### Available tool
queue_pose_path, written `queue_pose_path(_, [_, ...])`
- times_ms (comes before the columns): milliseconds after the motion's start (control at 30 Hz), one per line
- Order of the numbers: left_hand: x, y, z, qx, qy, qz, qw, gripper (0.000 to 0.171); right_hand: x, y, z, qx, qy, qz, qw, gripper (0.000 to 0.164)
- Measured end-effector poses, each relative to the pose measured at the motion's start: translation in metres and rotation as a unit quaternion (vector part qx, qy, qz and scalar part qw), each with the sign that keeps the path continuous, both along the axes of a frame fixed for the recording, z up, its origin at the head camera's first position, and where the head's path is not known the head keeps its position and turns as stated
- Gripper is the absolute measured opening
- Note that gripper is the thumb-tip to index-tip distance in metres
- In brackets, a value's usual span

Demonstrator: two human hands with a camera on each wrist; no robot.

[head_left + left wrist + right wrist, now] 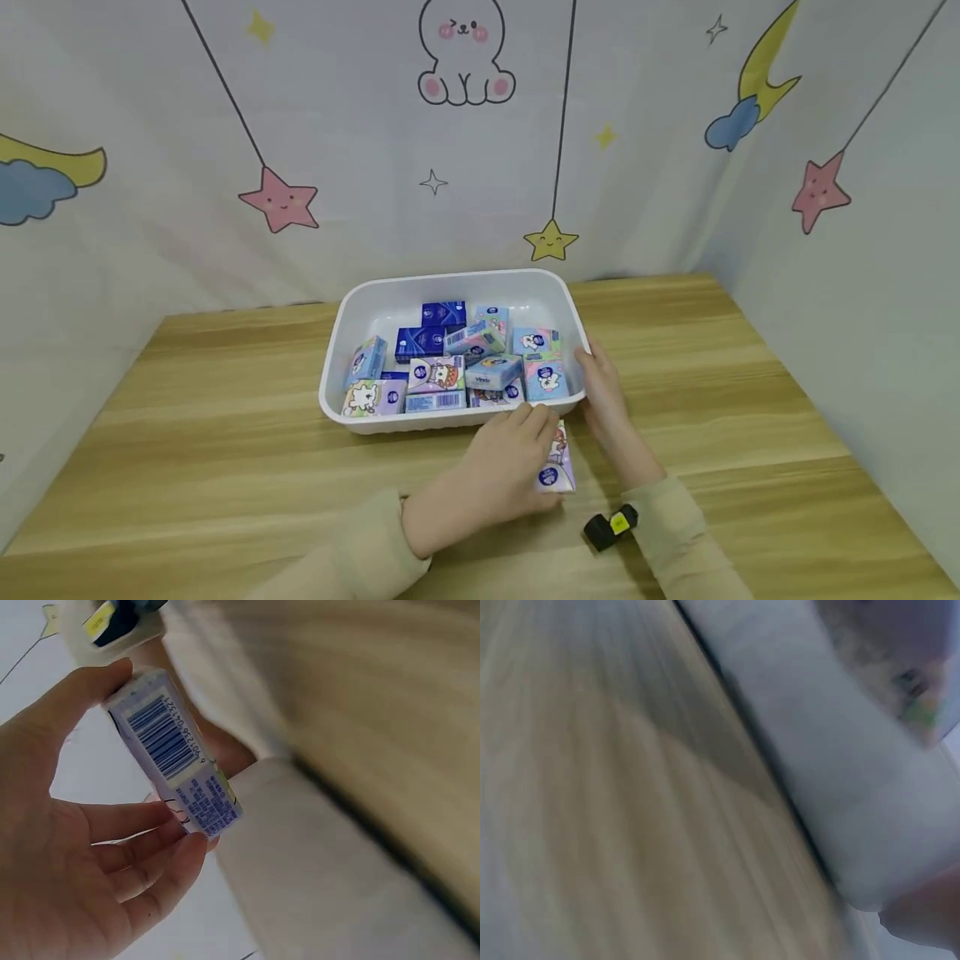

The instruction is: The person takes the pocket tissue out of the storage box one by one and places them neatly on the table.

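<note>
My left hand [498, 467] holds a small tissue pack [553, 477] with cartoon print just in front of the white plastic tub [453, 278]. In the left wrist view the pack's narrow side with its barcode [169, 739] faces the camera, pinched between thumb and fingers. At the tub's right front corner, my right hand [603, 392] grips the wall, its fingertips at the rim; most of its fingers are hidden. Inside lie several tissue packs, among them a dark blue pack [443, 313], a light blue pack [545, 381] and a lilac pack [437, 374].
The tub stands on a wood-grain table [225, 458], near its back edge. Behind hangs a pale curtain [360, 125] with stars, moons and a cartoon animal. A black wrist strap piece with a yellow label [619, 522] sits beside the right sleeve [675, 521].
</note>
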State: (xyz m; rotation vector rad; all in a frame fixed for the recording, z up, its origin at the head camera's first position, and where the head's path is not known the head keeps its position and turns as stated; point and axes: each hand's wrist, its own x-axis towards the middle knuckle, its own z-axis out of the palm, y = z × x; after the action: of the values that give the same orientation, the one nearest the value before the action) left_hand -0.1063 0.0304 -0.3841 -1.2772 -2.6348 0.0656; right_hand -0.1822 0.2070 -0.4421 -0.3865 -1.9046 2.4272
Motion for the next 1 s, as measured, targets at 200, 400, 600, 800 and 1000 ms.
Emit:
queue_pose_path(200, [-0.004, 0.011, -0.025, -0.005, 0.001, 0.008, 1.0000, 0.086, -0.001, 0.006, 0.004, 0.008, -0.001, 0.014, 1.000, 0.053])
queue_pose_path(400, [-0.008, 0.012, -0.034, 0.003, 0.038, 0.012, 0.9992, 0.075, -0.002, 0.006, 0.007, 0.000, 0.004, 0.025, 1.000, 0.053])
queue_pose_path(600, [-0.010, 0.010, -0.031, 0.002, 0.034, 0.022, 0.9992, 0.074, -0.006, 0.002, 0.010, 0.000, 0.002, 0.026, 1.000, 0.053])
queue_pose_path(800, [-0.010, 0.010, -0.033, 0.003, 0.021, 0.026, 0.9994, 0.079, -0.006, 0.002, 0.009, 0.002, 0.000, 0.031, 1.000, 0.053])
queue_pose_path(1000, [-0.005, 0.012, -0.035, -0.007, 0.014, 0.033, 0.9993, 0.083, -0.004, 0.004, 0.004, 0.002, -0.007, 0.027, 1.000, 0.054])
